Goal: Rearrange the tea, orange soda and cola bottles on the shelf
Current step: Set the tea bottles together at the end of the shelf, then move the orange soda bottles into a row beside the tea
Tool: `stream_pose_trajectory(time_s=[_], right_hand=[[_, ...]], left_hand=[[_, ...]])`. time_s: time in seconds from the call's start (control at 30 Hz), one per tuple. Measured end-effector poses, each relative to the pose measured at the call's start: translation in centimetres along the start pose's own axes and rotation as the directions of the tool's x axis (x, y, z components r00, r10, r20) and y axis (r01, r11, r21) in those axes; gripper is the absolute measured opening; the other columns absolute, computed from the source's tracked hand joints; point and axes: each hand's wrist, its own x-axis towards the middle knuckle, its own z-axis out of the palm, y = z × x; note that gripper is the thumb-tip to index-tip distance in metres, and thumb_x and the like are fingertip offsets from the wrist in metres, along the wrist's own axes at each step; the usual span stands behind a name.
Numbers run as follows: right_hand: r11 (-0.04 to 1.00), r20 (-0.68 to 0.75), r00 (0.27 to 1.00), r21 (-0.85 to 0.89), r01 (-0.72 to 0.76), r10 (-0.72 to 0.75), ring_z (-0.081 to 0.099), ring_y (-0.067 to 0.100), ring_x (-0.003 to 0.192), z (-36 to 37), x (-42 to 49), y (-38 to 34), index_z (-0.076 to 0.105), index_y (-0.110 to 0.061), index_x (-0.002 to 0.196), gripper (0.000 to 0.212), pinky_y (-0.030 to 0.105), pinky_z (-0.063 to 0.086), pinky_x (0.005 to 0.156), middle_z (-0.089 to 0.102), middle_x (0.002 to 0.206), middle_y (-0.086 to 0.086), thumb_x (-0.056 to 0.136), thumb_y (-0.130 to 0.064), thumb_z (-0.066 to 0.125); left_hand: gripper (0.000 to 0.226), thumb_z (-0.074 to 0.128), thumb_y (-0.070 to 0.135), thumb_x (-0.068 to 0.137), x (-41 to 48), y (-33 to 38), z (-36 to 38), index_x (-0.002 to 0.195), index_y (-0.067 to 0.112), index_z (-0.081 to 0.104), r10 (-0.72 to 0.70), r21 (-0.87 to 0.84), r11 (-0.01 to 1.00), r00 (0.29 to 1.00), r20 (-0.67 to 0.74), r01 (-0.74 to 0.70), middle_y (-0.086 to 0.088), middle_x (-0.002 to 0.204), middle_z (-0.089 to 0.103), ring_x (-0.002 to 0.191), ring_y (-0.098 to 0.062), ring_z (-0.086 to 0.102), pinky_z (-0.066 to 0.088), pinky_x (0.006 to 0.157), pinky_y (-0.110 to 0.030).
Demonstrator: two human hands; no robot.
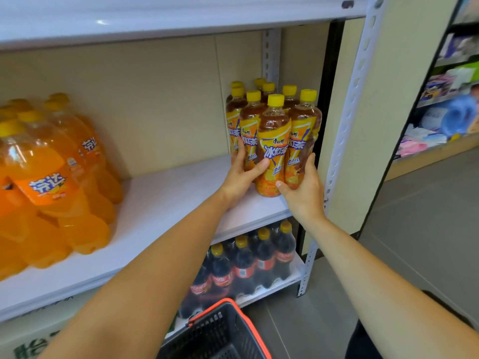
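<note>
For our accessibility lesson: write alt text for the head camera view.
Two hands clasp a cluster of yellow-capped tea bottles at the right end of a white shelf, the left hand on its left, the right hand on its right. Orange soda bottles stand at the left end; cola bottles fill the shelf below.

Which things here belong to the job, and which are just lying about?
Job: brown tea bottles with yellow caps, gripped by left hand, right hand; orange plastic soda bottles; dark cola bottles, red labels.
Lying about: black plastic basket, red rim; goods on neighbouring shelf.
</note>
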Motion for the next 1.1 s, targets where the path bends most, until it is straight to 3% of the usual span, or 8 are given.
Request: stream_pose_trajectory(time_s=[0.2, 0.33, 0.43, 0.53, 0.67, 0.83, 0.9, 1.1], right_hand=[[1.0, 0.02, 0.999, -0.013, -0.028, 0.029, 0.037, 0.025, 0.148, 0.2, -0.4, -0.7, 0.009, -0.008, 0.163, 0.102, 0.045, 0.033, 0.12, 0.037, 0.161, 0.008, 0.087, -0.011, 0.078], [0.998, 0.053, 0.997, -0.036, -0.049, 0.051, 0.033, 0.026, 0.151, -0.1, -0.8, -1.4, 0.009, -0.009, 0.163, 0.106, 0.045, 0.031, 0.121, 0.032, 0.164, 0.009, 0.085, -0.012, 0.08], [0.996, 0.058, 0.996, -0.065, -0.063, 0.066, 0.04, 0.026, 0.146, -0.5, -1.5, -2.1, 0.015, -0.011, 0.162, 0.103, 0.045, 0.037, 0.117, 0.038, 0.161, 0.008, 0.084, -0.015, 0.082], [0.994, 0.07, 0.995, -0.09, -0.069, 0.076, 0.055, 0.027, 0.132, -1.2, -2.4, -2.9, 0.038, -0.014, 0.152, 0.082, 0.044, 0.048, 0.106, 0.054, 0.148, 0.007, 0.083, -0.019, 0.082], [0.998, 0.111, 0.992, -0.023, -0.061, 0.063, 0.065, 0.027, 0.109, -1.1, -4.6, -4.4, 0.066, -0.016, 0.12, 0.04, 0.039, 0.052, 0.095, 0.069, 0.119, 0.007, 0.083, -0.019, 0.081], [0.994, 0.402, 0.914, 0.062, -0.086, 0.054, 0.07, 0.017, 0.088, 1.6, -7.3, -6.7, 0.075, -0.012, 0.105, 0.02, 0.03, 0.052, 0.083, 0.073, 0.088, 0.0, 0.086, -0.012, 0.079], [0.995, 0.501, 0.865, 0.082, -0.063, 0.013, 0.071, 0.018, 0.083, 3.4, -8.4, -7.6, 0.075, -0.016, 0.097, 0.014, 0.029, 0.052, 0.08, 0.073, 0.079, 0.002, 0.085, -0.011, 0.08], [0.981, 0.681, 0.715, 0.189, 0.038, -0.158, 0.065, 0.009, 0.072, 9.4, -11.0, -10.6, 0.072, -0.019, 0.11, 0.026, 0.03, 0.054, 0.078, 0.074, 0.089, -0.002, 0.086, -0.016, 0.081]], left_hand=[[0.106, 0.075, 0.051, 0.082, -0.1, 0.5, -0.6, 0.16, 0.049, 0.002, -0.062, 0.113, 0.992, 0.998, 0.011, 0.06, -0.003, 0.164, 0.029, 0.149, -0.022, 0.037, 0.039, 0.119, -0.05], [0.08, 0.069, 0.039, 0.095, -1.0, 1.1, -1.7, 0.154, 0.05, 0.017, -0.052, 0.176, 0.984, 0.996, 0.071, 0.038, 0.017, 0.14, 0.055, 0.118, 0.006, 0.061, 0.053, 0.09, -0.015], [0.076, 0.067, 0.039, 0.097, -3.1, 1.9, -2.2, 0.159, 0.04, 0.023, -0.049, 0.334, 0.942, 0.999, 0.02, 0.04, 0.01, 0.14, 0.059, 0.116, -0.006, 0.06, 0.051, 0.097, -0.031], [0.057, 0.067, 0.033, 0.098, -6.6, 2.4, -3.3, 0.15, 0.034, 0.044, -0.075, 0.354, 0.933, 0.997, 0.0, 0.07, 0.009, 0.126, 0.067, 0.107, -0.002, 0.062, 0.047, 0.106, -0.04], [0.039, 0.071, 0.024, 0.096, -13.2, 2.7, -5.9, 0.134, 0.02, 0.064, -0.061, 0.43, 0.9, 0.997, -0.045, 0.074, -0.003, 0.11, 0.073, 0.095, -0.007, 0.066, 0.051, 0.092, -0.025], [0.016, 0.073, 0.02, 0.094, -20.7, 3.9, -10.4, 0.109, 0.022, 0.077, 0.06, 0.549, 0.831, 0.967, -0.246, 0.088, 0.004, 0.096, 0.078, 0.09, -0.011, 0.072, 0.056, 0.086, -0.029], [0.012, 0.072, 0.015, 0.094, -22.9, 4.6, -12.2, 0.104, 0.02, 0.078, 0.17, 0.567, 0.818, 0.902, -0.396, 0.095, 0.004, 0.09, 0.077, 0.084, -0.012, 0.072, 0.058, 0.082, -0.033], [0.019, 0.07, 0.018, 0.091, -27.6, 5.5, -18.3, 0.107, 0.028, 0.067, 0.427, 0.563, 0.817, 0.521, -0.739, 0.128, 0.007, 0.089, 0.066, 0.083, -0.01, 0.063, 0.057, 0.077, -0.038]])
